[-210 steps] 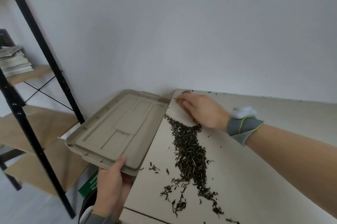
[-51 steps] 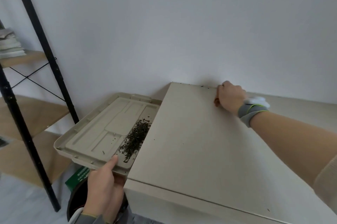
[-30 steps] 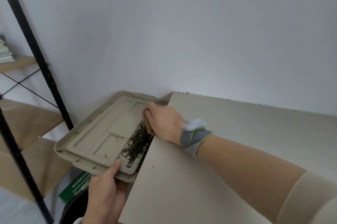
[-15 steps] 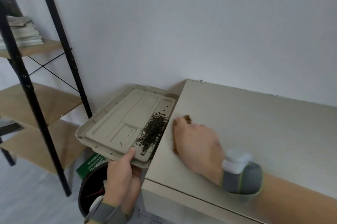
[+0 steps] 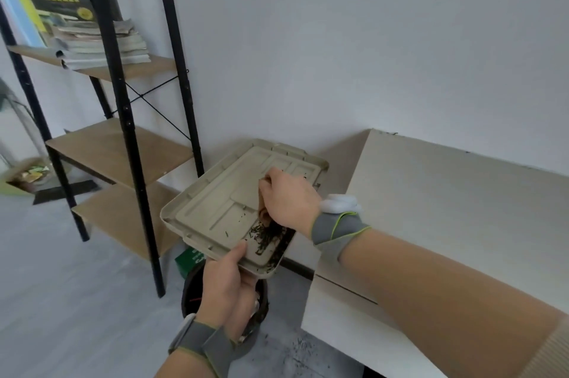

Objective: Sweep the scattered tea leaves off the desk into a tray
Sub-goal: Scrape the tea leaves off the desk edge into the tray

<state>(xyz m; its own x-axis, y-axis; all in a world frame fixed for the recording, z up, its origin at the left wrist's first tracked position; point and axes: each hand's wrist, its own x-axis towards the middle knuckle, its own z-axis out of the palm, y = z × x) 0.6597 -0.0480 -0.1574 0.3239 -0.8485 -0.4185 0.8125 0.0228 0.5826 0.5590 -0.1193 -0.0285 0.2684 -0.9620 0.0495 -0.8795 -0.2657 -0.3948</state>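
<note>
The beige moulded tray [image 5: 215, 176] is held in the air to the left of the desk [image 5: 446, 208], apart from its edge. My left hand [image 5: 228, 288] grips the tray's near rim, thumb on top. A pile of dark tea leaves [image 5: 266, 236] lies in the tray's near right corner. My right hand [image 5: 289, 199] rests inside the tray just above the pile, fingers curled over a small brown object [image 5: 263, 212] that I cannot identify. A few dark specks [image 5: 392, 133] remain at the desk's back edge.
A black round bin [image 5: 192, 288] stands on the floor under the tray, beside a green box [image 5: 188, 257]. Spilled tea leaves [image 5: 303, 347] dot the grey floor by the desk. A black-framed wooden shelf [image 5: 123, 149] with stacked books [image 5: 95, 38] stands at left.
The tray has moved away from the desk edge and now hangs over the bin. My right hand left the desk top and went onto the tray beside the tea pile.
</note>
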